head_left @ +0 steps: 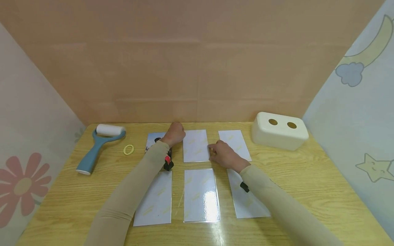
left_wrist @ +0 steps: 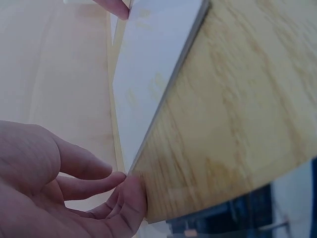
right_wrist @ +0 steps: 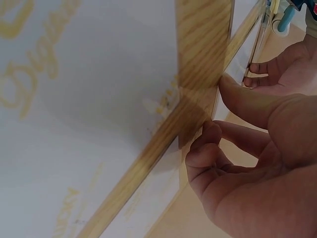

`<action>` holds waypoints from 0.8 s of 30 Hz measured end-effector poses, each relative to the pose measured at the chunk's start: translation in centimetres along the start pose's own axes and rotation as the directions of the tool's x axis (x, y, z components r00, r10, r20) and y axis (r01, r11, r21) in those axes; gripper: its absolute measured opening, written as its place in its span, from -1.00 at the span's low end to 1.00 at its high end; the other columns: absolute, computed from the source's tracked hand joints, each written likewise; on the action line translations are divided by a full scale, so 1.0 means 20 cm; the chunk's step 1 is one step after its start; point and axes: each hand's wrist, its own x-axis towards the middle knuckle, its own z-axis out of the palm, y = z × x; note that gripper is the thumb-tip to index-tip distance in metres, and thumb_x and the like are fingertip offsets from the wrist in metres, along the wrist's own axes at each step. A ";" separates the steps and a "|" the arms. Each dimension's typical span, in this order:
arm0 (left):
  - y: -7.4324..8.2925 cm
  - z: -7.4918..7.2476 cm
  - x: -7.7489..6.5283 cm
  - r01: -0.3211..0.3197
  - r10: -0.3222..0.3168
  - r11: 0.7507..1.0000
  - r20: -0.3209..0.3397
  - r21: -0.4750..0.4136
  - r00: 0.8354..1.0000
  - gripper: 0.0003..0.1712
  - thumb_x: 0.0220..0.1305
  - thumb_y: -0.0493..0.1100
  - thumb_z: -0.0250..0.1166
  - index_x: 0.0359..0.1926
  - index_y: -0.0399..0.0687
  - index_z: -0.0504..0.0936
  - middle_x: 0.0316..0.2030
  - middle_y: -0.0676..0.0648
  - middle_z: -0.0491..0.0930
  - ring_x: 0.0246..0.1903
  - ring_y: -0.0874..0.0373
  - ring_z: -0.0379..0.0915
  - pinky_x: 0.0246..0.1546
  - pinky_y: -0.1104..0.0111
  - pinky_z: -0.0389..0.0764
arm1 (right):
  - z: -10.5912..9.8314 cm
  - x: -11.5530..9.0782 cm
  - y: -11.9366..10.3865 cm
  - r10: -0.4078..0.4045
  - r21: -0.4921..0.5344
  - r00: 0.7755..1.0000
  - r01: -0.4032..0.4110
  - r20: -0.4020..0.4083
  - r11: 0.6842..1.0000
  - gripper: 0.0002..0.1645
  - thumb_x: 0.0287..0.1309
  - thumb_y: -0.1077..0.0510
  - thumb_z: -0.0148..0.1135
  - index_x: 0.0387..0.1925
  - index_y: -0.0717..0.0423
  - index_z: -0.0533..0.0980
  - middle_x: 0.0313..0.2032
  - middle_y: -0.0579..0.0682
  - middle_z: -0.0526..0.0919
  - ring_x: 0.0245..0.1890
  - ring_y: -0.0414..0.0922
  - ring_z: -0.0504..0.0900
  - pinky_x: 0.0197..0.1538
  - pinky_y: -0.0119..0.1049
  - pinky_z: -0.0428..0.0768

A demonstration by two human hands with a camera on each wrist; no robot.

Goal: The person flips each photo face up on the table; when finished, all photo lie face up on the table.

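A photo (head_left: 195,147) lies white back up in the middle of the back row, with faint yellow print on it. My left hand (head_left: 174,134) pinches its back left corner, as the left wrist view shows at close range. At its right edge, my right hand (head_left: 224,155) holds with thumb and curled fingertips, a small gap between them. Under my left forearm, a picture-side-up photo (head_left: 151,140) is partly hidden. Another white-backed photo (head_left: 232,140) lies behind my right hand. Three more make the front row: left photo (head_left: 157,198), middle photo (head_left: 200,191) and right photo (head_left: 246,201).
To the left lie a lint roller (head_left: 95,150) with a blue handle and a yellow ring (head_left: 128,149). A white box (head_left: 280,133) with two round holes stands at the back right. Walls border the wooden table (head_left: 307,191) behind and at both sides.
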 end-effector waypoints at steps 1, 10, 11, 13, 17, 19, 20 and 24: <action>0.00 0.00 0.00 -0.004 0.004 1.000 -0.001 -0.004 1.000 -0.53 0.35 -0.43 -0.06 -0.74 -0.10 0.21 -0.70 0.03 0.13 -0.69 0.19 0.04 -0.65 0.40 0.12 | 0.00 0.00 0.00 0.000 -0.001 1.000 0.000 0.001 1.000 -0.37 0.24 0.25 0.39 0.31 0.33 0.46 -0.15 0.12 0.53 -0.17 -0.03 0.48 -0.03 -0.15 0.56; 0.01 -0.02 -0.03 0.010 -0.012 0.998 -0.022 -0.062 1.000 -0.58 0.31 -0.47 -0.06 -0.70 -0.12 0.20 -0.65 0.00 0.08 -0.64 0.14 0.01 -0.60 0.36 0.11 | 0.00 0.00 0.00 -0.011 -0.016 1.000 0.011 -0.001 1.000 -0.37 0.24 0.25 0.39 0.31 0.33 0.45 -0.14 0.13 0.54 -0.15 -0.01 0.48 -0.01 -0.13 0.56; 0.01 -0.02 -0.03 0.013 -0.014 0.998 -0.021 -0.057 1.000 -0.58 0.32 -0.46 -0.06 -0.69 -0.13 0.22 -0.64 -0.01 0.10 -0.64 0.14 0.03 -0.60 0.35 0.12 | -0.01 0.00 0.00 -0.011 -0.015 1.000 0.011 -0.003 1.000 -0.37 0.24 0.25 0.39 0.31 0.33 0.46 -0.14 0.13 0.54 -0.15 -0.01 0.49 0.00 -0.13 0.56; 0.02 -0.02 -0.03 0.022 -0.023 0.998 -0.016 -0.055 1.000 -0.57 0.35 -0.45 -0.05 -0.69 -0.14 0.25 -0.65 -0.01 0.12 -0.65 0.14 0.05 -0.61 0.36 0.13 | -0.01 0.00 0.00 -0.015 -0.014 1.000 0.015 -0.007 1.000 -0.38 0.23 0.26 0.39 0.29 0.35 0.46 -0.14 0.14 0.54 -0.15 0.00 0.49 -0.01 -0.12 0.56; 0.02 -0.02 -0.03 0.040 -0.040 0.998 -0.001 -0.047 0.999 -0.53 0.36 -0.45 -0.05 -0.72 -0.12 0.21 -0.69 0.01 0.07 -0.68 0.16 0.01 -0.64 0.37 0.10 | -0.01 0.00 0.01 -0.026 -0.014 1.000 0.026 -0.009 1.000 -0.39 0.22 0.27 0.40 0.28 0.36 0.47 -0.15 0.15 0.55 -0.16 0.00 0.49 -0.02 -0.12 0.57; 0.02 -0.02 -0.03 0.049 -0.049 0.998 0.005 -0.050 0.999 -0.52 0.36 -0.44 -0.05 -0.73 -0.11 0.18 -0.70 0.02 0.05 -0.70 0.17 -0.02 -0.65 0.38 0.09 | 0.00 0.01 0.01 -0.026 -0.016 1.000 0.026 -0.010 1.000 -0.39 0.22 0.27 0.41 0.27 0.36 0.48 -0.16 0.14 0.55 -0.17 -0.01 0.49 -0.02 -0.13 0.57; 0.02 -0.02 -0.03 0.052 -0.052 0.997 0.008 -0.051 0.999 -0.51 0.37 -0.44 -0.05 -0.73 -0.10 0.17 -0.70 0.02 0.05 -0.70 0.17 -0.03 -0.66 0.38 0.08 | 0.00 0.01 0.01 -0.026 -0.017 1.000 0.026 -0.011 1.000 -0.39 0.21 0.27 0.41 0.27 0.36 0.48 -0.17 0.14 0.55 -0.17 -0.01 0.49 -0.02 -0.13 0.57; 0.02 -0.01 -0.02 0.059 -0.059 0.997 0.006 -0.059 0.998 -0.51 0.37 -0.43 -0.05 -0.73 -0.10 0.17 -0.70 0.03 0.04 -0.70 0.17 -0.04 -0.65 0.37 0.07 | 0.00 0.01 0.01 -0.022 -0.016 1.000 0.022 -0.010 1.000 -0.39 0.21 0.27 0.41 0.27 0.36 0.48 -0.17 0.13 0.54 -0.18 -0.01 0.48 -0.04 -0.13 0.56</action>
